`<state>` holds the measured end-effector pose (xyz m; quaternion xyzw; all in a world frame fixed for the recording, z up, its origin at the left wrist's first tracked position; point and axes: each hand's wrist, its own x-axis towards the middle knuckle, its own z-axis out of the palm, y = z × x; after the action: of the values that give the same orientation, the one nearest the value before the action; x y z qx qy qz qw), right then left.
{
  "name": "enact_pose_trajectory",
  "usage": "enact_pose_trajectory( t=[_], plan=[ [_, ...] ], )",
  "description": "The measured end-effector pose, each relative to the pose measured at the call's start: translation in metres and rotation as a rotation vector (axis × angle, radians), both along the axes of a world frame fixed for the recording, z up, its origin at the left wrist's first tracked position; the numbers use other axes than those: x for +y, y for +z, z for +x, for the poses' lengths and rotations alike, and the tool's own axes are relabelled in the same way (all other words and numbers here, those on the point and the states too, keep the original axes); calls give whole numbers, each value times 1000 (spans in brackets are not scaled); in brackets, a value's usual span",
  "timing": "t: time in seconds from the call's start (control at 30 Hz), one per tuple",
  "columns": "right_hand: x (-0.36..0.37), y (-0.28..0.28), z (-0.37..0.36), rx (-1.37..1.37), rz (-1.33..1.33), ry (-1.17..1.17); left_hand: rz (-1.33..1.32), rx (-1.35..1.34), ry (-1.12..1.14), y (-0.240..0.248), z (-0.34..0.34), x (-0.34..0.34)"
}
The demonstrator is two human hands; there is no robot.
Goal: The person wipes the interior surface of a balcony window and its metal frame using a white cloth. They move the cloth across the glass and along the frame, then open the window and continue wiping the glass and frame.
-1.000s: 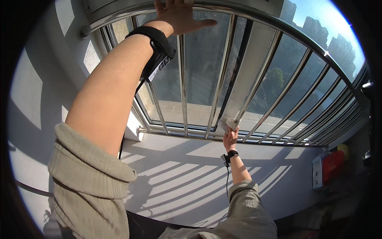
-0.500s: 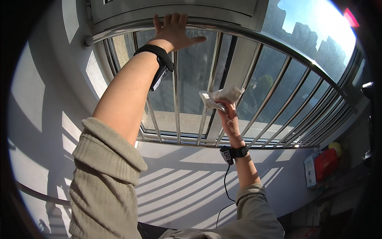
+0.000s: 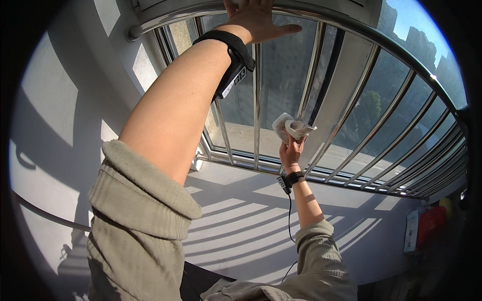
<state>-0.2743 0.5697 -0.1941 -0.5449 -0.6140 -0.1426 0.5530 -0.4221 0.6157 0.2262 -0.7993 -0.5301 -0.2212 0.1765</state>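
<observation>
My left hand (image 3: 255, 21) lies over the shiny metal top rail (image 3: 401, 53), its thumb stretched out to the right; the fingertips are cut off by the upper edge. Lower down, my right hand (image 3: 292, 153) grips a crumpled white cloth (image 3: 291, 126). The cloth sits against an upright metal bar (image 3: 312, 65), whose lower part is hidden behind cloth and hand. Both wrists wear black straps with small devices: a left wrist device (image 3: 234, 83) and a right wrist device (image 3: 284, 184).
Behind the bars are window panes (image 3: 281, 70), with buildings and a tree outside. A pale floor (image 3: 221, 226) with striped shadows lies below the railing. A red object (image 3: 431, 226) and a white box (image 3: 411, 231) stand at the lower right. A black cable (image 3: 290, 220) hangs from my right wrist.
The view has shifted, so the railing appears farther right and higher. My right hand has brought the cloth leftward onto an upright bar, and the cloth is more bunched. My left hand stays on the rail.
</observation>
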Motion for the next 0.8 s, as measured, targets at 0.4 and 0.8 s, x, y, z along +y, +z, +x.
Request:
enact_pose_trajectory(
  t=[0.4, 0.8],
  plan=[
    [-69, -86, 11, 124, -705, 176, 290, -60, -56, -17, 0, 15],
    [3, 258, 28, 33, 357, 23, 206, -61, -21, -10, 1, 2]
  ],
)
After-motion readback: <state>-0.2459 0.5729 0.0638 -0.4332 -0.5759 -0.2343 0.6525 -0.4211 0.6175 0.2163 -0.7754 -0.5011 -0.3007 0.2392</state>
